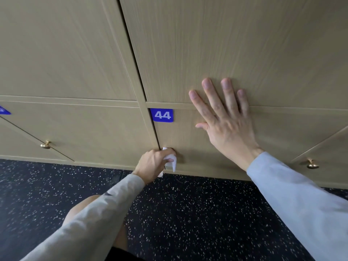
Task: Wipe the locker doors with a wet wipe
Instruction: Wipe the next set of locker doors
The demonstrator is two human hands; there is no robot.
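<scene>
1. Wet wipe point(171, 160), white and crumpled, sits low on the locker 44 door point(188, 140), near the door's left edge, at about 6 o'clock from the number plate.
2. Left hand point(153, 162) is closed in a fist around the wipe, pressing it against the door; loose ends of the wipe hang out below the fingers.
3. Right hand point(224, 119) is flat on the wood, fingers spread, holding nothing; palm lies on door 44, fingertips reach over the seam onto the upper door point(226, 44) at 12 o'clock.
4. Blue number plate "44" point(162, 115) is at the door's top left corner, at 9 o'clock from the right hand.
5. Brass knob point(46, 144) on the neighbouring door at 9 o'clock from the wipe; another brass knob point(312, 164) at 3 o'clock.
6. Partial blue plate point(4, 110) at far left edge, number unreadable.
7. Dark speckled floor point(188, 213) runs below the lockers at 6 o'clock.
8. Both arms wear light long sleeves; a bare knee point(82, 206) shows under the left sleeve.
</scene>
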